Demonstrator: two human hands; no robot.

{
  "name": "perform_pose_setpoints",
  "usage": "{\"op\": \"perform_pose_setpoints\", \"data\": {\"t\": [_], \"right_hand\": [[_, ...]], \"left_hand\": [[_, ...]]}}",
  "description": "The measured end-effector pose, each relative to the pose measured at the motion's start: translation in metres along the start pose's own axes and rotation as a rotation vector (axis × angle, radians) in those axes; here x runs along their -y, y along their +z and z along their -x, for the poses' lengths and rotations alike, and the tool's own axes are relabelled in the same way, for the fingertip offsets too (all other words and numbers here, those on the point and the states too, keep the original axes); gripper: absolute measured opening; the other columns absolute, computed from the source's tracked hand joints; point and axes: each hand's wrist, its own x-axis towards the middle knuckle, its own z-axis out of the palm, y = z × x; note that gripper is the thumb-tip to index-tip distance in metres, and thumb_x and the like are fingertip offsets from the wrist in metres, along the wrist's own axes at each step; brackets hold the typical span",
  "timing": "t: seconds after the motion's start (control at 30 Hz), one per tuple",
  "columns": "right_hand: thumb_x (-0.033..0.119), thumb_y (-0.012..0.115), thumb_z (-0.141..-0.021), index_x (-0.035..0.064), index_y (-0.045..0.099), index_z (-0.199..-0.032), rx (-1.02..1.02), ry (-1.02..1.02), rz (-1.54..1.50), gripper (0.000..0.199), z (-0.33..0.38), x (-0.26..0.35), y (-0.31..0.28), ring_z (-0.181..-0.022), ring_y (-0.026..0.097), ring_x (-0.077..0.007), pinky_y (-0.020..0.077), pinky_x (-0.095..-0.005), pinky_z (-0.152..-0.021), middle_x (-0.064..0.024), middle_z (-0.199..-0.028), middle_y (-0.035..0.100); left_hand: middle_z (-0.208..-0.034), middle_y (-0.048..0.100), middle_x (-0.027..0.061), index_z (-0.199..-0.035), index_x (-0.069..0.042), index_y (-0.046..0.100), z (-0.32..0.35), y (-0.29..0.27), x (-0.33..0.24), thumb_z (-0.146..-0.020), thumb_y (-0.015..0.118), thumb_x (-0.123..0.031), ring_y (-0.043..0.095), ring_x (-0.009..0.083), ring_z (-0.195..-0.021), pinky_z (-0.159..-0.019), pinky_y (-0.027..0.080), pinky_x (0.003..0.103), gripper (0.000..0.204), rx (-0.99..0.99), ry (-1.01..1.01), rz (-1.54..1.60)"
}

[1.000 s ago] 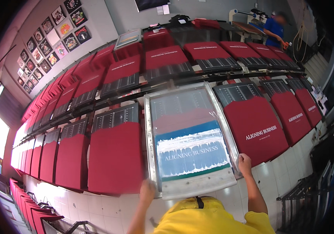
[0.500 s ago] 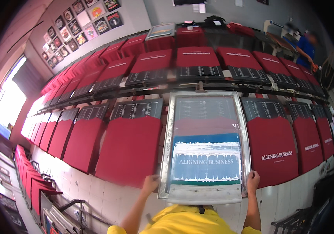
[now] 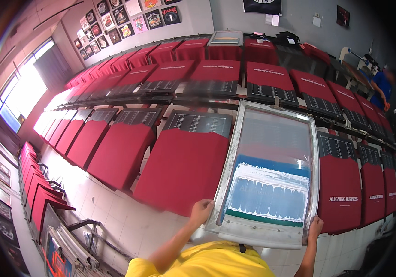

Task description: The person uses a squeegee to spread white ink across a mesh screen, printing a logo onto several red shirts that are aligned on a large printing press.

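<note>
Both my hands hold the near end of a metal-framed printing screen (image 3: 276,159), one on each side. My left hand (image 3: 201,211) is closed on the frame's left edge near its lower corner. On the right edge, my right hand (image 3: 315,226) is closed too. The mesh shows a blue area smeared with white ink (image 3: 272,177), and light lettering shows only faintly through it. Across the near end lies a pale squeegee-like bar (image 3: 260,233). Under the screen is a black board, mostly hidden. To its left lies a plain red shirt (image 3: 181,171); to its right, a red shirt with white lettering (image 3: 340,184).
Rows of red shirts on black boards run left and right, with a metal rail (image 3: 198,101) between rows. Another screen (image 3: 225,38) rests on the far row. A person in blue (image 3: 380,87) stands far right. Framed screens (image 3: 71,251) lean together at lower left.
The view has swung left, so the screen and shirts sit further right in the picture. The screen looks more tilted, and the lettering through its mesh is fainter. Both hands still grip the frame.
</note>
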Motion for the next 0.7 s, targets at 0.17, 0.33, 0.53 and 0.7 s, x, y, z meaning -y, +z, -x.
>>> {"op": "perform_pose_setpoints", "data": {"t": [0.17,0.33,0.53,0.7], "right_hand": [[0.02,0.045,-0.092,-0.0071,0.044,-0.071,0.047,-0.07,-0.04,0.034,0.063,0.06,0.034,-0.061,0.041,-0.0197,0.0362,-0.0426,-0.06,-0.0139,-0.062,0.039],[0.02,0.046,-0.09,-0.0079,0.048,-0.072,0.049,-0.032,-0.094,0.033,0.146,0.124,0.108,-0.062,0.045,-0.0215,0.0392,-0.0424,-0.063,-0.0163,-0.062,0.045],[0.021,0.046,-0.09,-0.0104,0.058,-0.078,0.13,-0.056,-0.047,0.035,0.206,0.187,0.17,-0.066,0.059,-0.0366,0.0437,-0.0459,-0.068,-0.0275,-0.069,0.058],[0.023,0.047,-0.092,-0.0106,0.06,-0.08,0.138,-0.017,-0.064,0.038,0.231,0.229,0.2,-0.068,0.06,-0.0377,0.0439,-0.0469,-0.069,-0.0279,-0.071,0.059]], "left_hand": [[-0.092,0.072,0.0164,-0.106,0.007,0.069,-0.007,-0.078,0.023,-0.094,0.06,-0.021,0.069,0.0214,-0.086,-0.079,0.052,0.033,0.032,-0.19,0.107,-0.05],[-0.086,0.07,0.0145,-0.102,0.008,0.068,-0.018,-0.184,0.039,-0.094,0.058,-0.017,0.065,0.0176,-0.079,-0.072,0.051,0.033,0.028,-0.265,0.065,-0.05],[-0.082,0.07,0.0186,-0.1,0.006,0.07,-0.035,-0.282,0.078,-0.091,0.059,-0.021,0.068,0.0249,-0.077,-0.075,0.051,0.036,0.031,-0.362,0.106,-0.212],[-0.079,0.069,0.0184,-0.097,0.008,0.069,-0.057,-0.325,0.094,-0.091,0.057,-0.02,0.066,0.0254,-0.075,-0.074,0.05,0.037,0.031,-0.356,0.088,-0.205]]}}
